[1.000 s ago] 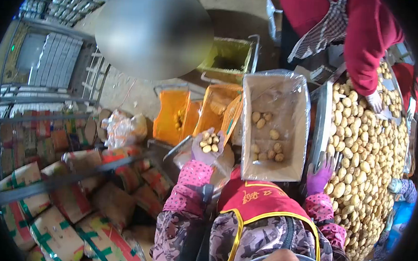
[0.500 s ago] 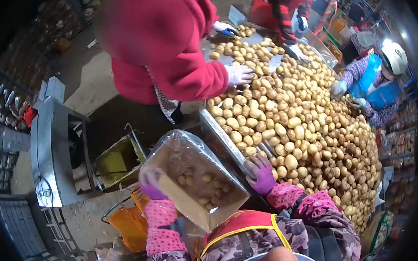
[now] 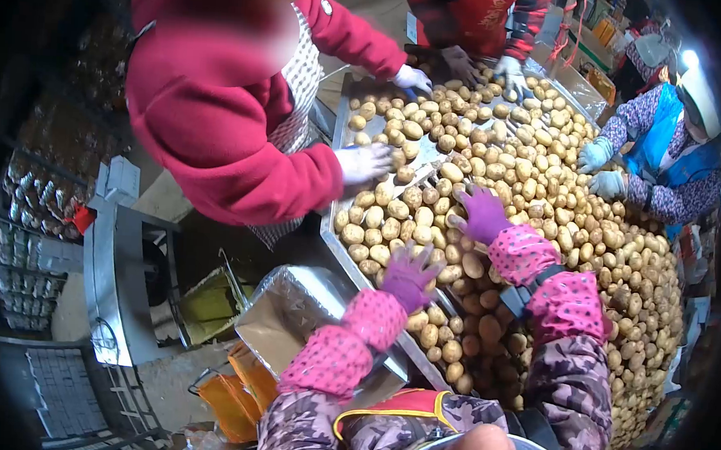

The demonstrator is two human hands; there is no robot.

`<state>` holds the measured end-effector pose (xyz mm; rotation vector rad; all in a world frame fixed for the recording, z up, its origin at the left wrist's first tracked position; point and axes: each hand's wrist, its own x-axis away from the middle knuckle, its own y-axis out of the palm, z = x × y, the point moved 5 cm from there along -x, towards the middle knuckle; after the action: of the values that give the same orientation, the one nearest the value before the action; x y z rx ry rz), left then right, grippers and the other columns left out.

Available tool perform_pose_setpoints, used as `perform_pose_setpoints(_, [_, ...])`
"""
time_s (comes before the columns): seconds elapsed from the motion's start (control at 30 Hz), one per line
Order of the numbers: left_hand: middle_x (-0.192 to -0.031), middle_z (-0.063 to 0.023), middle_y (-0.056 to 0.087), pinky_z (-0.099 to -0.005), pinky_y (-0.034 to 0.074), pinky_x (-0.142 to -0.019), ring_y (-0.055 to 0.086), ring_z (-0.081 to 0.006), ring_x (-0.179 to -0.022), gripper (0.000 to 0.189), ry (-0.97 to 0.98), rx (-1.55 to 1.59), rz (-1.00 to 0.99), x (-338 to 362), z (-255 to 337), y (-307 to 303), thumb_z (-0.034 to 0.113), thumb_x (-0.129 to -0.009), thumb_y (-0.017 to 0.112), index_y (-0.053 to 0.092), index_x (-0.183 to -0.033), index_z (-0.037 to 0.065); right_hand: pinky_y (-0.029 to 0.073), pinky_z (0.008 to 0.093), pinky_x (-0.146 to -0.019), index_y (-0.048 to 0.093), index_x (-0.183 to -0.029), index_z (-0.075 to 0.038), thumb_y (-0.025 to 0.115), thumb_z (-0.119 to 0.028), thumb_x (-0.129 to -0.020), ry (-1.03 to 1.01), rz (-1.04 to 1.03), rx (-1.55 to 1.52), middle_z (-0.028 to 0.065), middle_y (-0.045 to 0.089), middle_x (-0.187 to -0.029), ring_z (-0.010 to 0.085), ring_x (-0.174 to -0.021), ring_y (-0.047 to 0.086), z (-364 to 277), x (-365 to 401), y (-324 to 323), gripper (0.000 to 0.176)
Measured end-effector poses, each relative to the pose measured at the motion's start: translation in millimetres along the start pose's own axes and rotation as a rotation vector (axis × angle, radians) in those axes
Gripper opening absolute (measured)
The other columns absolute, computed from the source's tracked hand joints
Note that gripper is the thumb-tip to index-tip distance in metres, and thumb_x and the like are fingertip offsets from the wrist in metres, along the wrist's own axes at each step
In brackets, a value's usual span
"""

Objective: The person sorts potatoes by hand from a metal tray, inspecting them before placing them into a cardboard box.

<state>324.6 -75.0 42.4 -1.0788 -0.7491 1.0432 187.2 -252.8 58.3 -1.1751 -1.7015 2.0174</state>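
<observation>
Left hand [image 3: 409, 272] spread wide, empty, over potatoes [image 3: 534, 181] at the table's [image 3: 332, 244] near edge. Right hand [image 3: 483, 213] likewise wide (both purple-gloved), resting on the heap.

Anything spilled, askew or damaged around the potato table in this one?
Nothing stands out. The potatoes lie heaped within the metal table, none seen past its rim. The plastic-lined box sits below the near edge, and the left hand and right hand are spread open over the pile.
</observation>
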Motion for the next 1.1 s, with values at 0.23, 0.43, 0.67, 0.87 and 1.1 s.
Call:
perform_pose_setpoints(0.23, [-0.161, -0.021, 0.032, -0.0598, 0.02, -0.122, 0.026, -0.0434, -0.151, 0.075, -0.393, -0.103, 0.066, -34.6, -48.1, 25.5, 0.059, -0.09, 0.063, 0.048, -0.152, 0.019, 0.055, 0.0497, -0.084, 0.068, -0.122, -0.015, 0.068, -0.024, -0.084, 0.055, -0.441, -0.162, 0.0206, 0.061, -0.124, 0.0375, -0.106, 0.066, 39.8, -68.8, 92.0, 0.039])
perform_pose_setpoints(0.43, [-0.156, -0.0228, 0.04, -0.0602, 0.02, -0.122, 0.033, -0.0485, -0.145, 0.068, -0.273, -0.067, 0.068, -14.1, -2.4, 39.6, 0.04, -0.088, 0.067, 0.051, -0.144, 0.006, 0.057, 0.0493, -0.082, 0.067, -0.125, -0.016, 0.072, -0.021, -0.081, 0.258, -0.64, -0.091, 0.0204, 0.06, -0.126, 0.0383, -0.11, 0.067, 38.9, -67.1, 115.5, 0.044])
perform_pose_setpoints(0.67, [-0.145, -0.0238, 0.054, -0.0526, 0.035, -0.117, 0.049, -0.0407, -0.137, 0.063, -0.222, 0.266, 0.319, -16.6, -21.0, 60.6, 0.039, -0.087, 0.073, 0.06, -0.134, -0.001, 0.057, 0.0496, -0.082, 0.064, -0.125, -0.015, 0.073, -0.017, -0.079, 0.195, -0.728, -0.008, 0.0177, 0.067, -0.117, 0.0367, -0.108, 0.069, 38.4, -59.0, 107.5, 0.047])
perform_pose_setpoints(0.87, [-0.148, -0.013, 0.048, -0.0513, 0.05, -0.106, 0.056, -0.0333, -0.129, 0.067, -0.559, 1.955, 0.402, -30.2, -6.0, 42.9, 0.032, -0.102, 0.062, 0.031, -0.157, 0.012, 0.055, 0.0476, -0.087, 0.065, -0.128, -0.016, 0.068, -0.037, -0.088, 0.379, -0.406, -0.498, 0.0184, 0.069, -0.111, 0.0377, -0.102, 0.069, 30.6, -35.5, 22.0, 0.046])
perform_pose_setpoints(1.1, [-0.112, -0.0018, 0.067, -0.0259, 0.055, -0.071, 0.066, -0.0142, -0.092, 0.038, -0.53, 2.502, 0.192, -51.1, -8.5, 76.4, 0.022, -0.105, 0.058, 0.051, -0.14, 0.009, 0.051, 0.0463, -0.096, 0.066, -0.13, -0.009, 0.064, -0.051, -0.093, 0.29, -0.52, -0.215, 0.0192, 0.069, -0.121, 0.0341, -0.113, 0.066, 98.5, -32.5, 0.8, 0.056])
